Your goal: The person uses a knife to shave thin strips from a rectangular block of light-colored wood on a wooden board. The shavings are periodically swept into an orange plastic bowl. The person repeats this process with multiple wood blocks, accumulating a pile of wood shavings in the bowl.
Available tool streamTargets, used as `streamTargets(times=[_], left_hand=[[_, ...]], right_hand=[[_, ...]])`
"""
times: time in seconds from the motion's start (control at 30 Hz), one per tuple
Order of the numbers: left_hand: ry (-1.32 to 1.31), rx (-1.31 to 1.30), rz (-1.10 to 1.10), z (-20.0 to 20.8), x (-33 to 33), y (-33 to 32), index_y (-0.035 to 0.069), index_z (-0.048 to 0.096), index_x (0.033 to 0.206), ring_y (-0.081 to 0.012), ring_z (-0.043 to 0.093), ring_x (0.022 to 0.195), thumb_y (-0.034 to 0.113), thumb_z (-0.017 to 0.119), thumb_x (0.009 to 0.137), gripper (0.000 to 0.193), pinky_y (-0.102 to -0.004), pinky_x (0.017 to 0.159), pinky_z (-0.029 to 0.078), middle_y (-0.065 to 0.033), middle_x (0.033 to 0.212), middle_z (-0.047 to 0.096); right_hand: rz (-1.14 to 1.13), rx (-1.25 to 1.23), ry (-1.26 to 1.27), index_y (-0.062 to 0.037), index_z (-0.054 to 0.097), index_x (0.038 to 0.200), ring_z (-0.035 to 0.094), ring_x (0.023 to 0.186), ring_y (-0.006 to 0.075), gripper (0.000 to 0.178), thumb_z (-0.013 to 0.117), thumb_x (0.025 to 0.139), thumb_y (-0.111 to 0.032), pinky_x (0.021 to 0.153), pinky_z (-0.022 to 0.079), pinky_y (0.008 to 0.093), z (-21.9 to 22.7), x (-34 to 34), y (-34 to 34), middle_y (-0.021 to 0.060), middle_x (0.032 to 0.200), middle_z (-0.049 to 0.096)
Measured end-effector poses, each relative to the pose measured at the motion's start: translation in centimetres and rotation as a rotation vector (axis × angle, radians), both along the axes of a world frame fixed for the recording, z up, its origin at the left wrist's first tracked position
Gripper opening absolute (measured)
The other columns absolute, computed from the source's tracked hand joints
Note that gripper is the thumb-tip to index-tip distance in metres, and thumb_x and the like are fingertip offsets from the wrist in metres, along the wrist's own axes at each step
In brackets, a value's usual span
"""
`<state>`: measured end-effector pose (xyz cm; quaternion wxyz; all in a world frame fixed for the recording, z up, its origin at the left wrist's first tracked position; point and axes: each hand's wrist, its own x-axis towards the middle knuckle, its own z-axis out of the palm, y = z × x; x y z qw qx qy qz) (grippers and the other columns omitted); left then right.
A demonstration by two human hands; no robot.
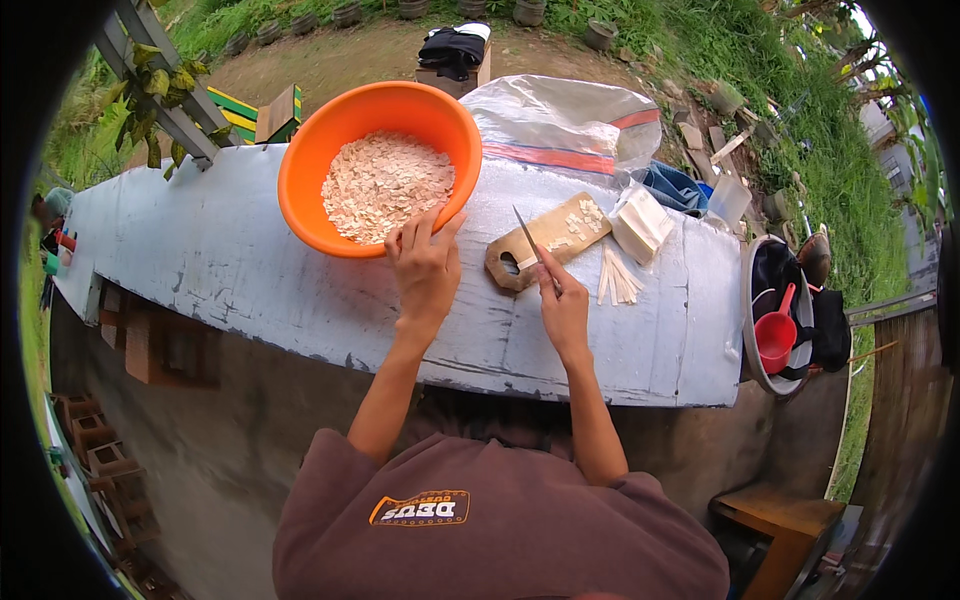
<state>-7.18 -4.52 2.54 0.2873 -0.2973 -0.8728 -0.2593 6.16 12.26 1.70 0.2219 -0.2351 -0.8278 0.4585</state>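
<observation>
Silver tabletop (210, 230), and an orange bowl (301, 185) of pale flakes (388, 180) by its far edge, left grip (425, 270) half-curled at the rim; whether it clasps, I can't tell. Toward the right edge, the board (549, 226); over it, the right grip (565, 305) closed round the knife (526, 234). Slicing strips (618, 280) seems in hand; the next cut likely calls for steadying one.

A single fisheye view, worn on the head, looks steeply down and forward over the brown shirt (500, 545) and across the tabletop (220, 240). It sits close above them, yet its wide round field bends straight edges and takes in grass (850, 160) beyond the far side.
</observation>
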Motion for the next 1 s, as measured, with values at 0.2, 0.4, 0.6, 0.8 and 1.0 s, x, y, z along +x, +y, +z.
streamTargets(times=[0.2, 0.4, 0.6, 0.8, 1.0], left_hand=[[-0.012, 0.099, -0.010, 0.8, 1.1, 1.4, 0.015, 0.074, 0.123, -0.0253, 0.056, 0.129, 0.010, 0.072, 0.090, 0.033, -0.0444, 0.114, 0.035, -0.0068, 0.136, 0.065], [-0.093, 0.144, -0.319, -1.1, 3.9, 4.8, 0.012, 0.073, 0.120, -0.0307, 0.052, 0.134, 0.017, 0.073, 0.091, 0.029, -0.0462, 0.117, 0.035, -0.0091, 0.138, 0.063], [-0.293, 0.094, -0.314, -5.8, 4.1, 7.1, 0.009, 0.074, 0.113, -0.0302, 0.050, 0.136, 0.019, 0.075, 0.090, 0.026, -0.0465, 0.116, 0.035, -0.0090, 0.136, 0.063], [-0.347, 0.172, -0.269, -5.8, 4.4, 7.9, 0.008, 0.075, 0.098, -0.0288, 0.051, 0.132, 0.016, 0.077, 0.086, 0.014, -0.0463, 0.113, 0.036, -0.0074, 0.132, 0.065], [-0.341, 0.193, -0.268, -6.1, 4.4, 8.1, 0.007, 0.072, 0.092, -0.0292, 0.051, 0.130, 0.016, 0.078, 0.085, 0.013, -0.0460, 0.113, 0.037, -0.0071, 0.132, 0.065]], right_hand=[[-0.010, -0.052, -0.027, -0.0173, 0.067, 0.142, 0.062, 0.075, 0.0251, 0.035, 0.060, 0.108, -0.022, 0.077, 0.050, 0.0384, -0.3, 1.3, 1.0, 0.0205, 0.086, 0.068], [-0.015, -0.058, 0.006, -0.0160, 0.066, 0.143, 0.059, 0.073, 0.0245, 0.036, 0.059, 0.108, -0.020, 0.075, 0.049, 0.0382, -0.9, 2.1, 1.8, 0.0189, 0.081, 0.063], [0.030, -0.071, -0.144, -0.0185, 0.065, 0.145, 0.063, 0.077, 0.0316, 0.037, 0.056, 0.108, -0.021, 0.078, 0.050, 0.0403, 0.4, 3.3, 2.1, 0.0203, 0.087, 0.067], [0.099, 0.071, -0.282, -0.0235, 0.064, 0.145, 0.068, 0.089, 0.0394, 0.038, 0.054, 0.109, -0.024, 0.081, 0.053, 0.0464, 0.2, 4.0, 2.2, 0.0220, 0.095, 0.071], [0.061, 0.156, -0.287, -0.0244, 0.063, 0.146, 0.069, 0.091, 0.0423, 0.039, 0.053, 0.108, -0.025, 0.079, 0.053, 0.0498, -0.7, 2.7, 1.2, 0.0225, 0.097, 0.072]])
